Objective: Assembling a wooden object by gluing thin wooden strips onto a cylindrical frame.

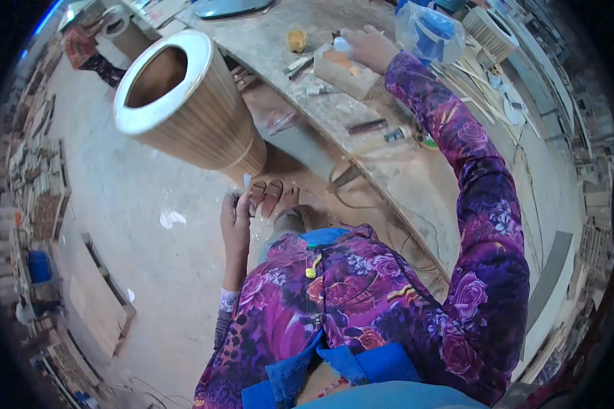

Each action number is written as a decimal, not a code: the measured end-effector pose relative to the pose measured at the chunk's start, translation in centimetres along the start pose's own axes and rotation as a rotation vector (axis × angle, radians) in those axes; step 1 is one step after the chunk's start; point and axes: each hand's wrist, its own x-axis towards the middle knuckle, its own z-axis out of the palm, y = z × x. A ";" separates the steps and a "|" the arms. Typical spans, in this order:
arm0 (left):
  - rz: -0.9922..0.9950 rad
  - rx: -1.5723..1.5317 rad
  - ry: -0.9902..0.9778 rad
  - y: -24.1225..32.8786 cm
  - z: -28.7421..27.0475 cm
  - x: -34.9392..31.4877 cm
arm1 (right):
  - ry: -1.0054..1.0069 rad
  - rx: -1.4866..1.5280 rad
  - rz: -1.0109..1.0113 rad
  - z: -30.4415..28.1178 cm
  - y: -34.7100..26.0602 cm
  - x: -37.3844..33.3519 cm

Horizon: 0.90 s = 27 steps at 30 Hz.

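My left hand (pixel 237 217) is raised in front of my body, its fingers closed on a small white strip (pixel 247 180) that points upward. Over the worktable (pixel 416 177) my right arm stretches far out to the right. At its end, my right hand (pixel 370 49) is above an open box (pixel 344 73), with a small rounded white object (pixel 342 45) at its fingertips. What kind of object that is, I cannot make out. Left of the table stands a tall tapered wooden drum (pixel 205 116) with ribbed sides and a white rim round its opening.
A yellow cup (pixel 297 40), a dark stick (pixel 367 127) and a blue container in clear plastic (pixel 433 31) are on the table. Thin wood strips (pixel 474 85) lie beyond my right arm. Sandals (pixel 271 196) rest by my foot; stacked wood (pixel 37 184) lines the left side.
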 end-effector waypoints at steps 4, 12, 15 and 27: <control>0.159 0.012 -0.110 4.8 -0.4 14.9 | 0.082 0.023 -0.175 5.7 1.9 9.6; 0.190 0.007 -0.246 9.0 1.1 33.9 | 0.150 0.171 -0.364 12.6 6.2 17.1; 0.172 0.003 -0.296 8.6 2.6 37.7 | 0.260 0.214 -0.142 11.9 7.4 17.7; 0.369 0.332 -0.527 13.2 13.8 43.3 | 0.056 1.275 0.824 17.4 3.7 14.3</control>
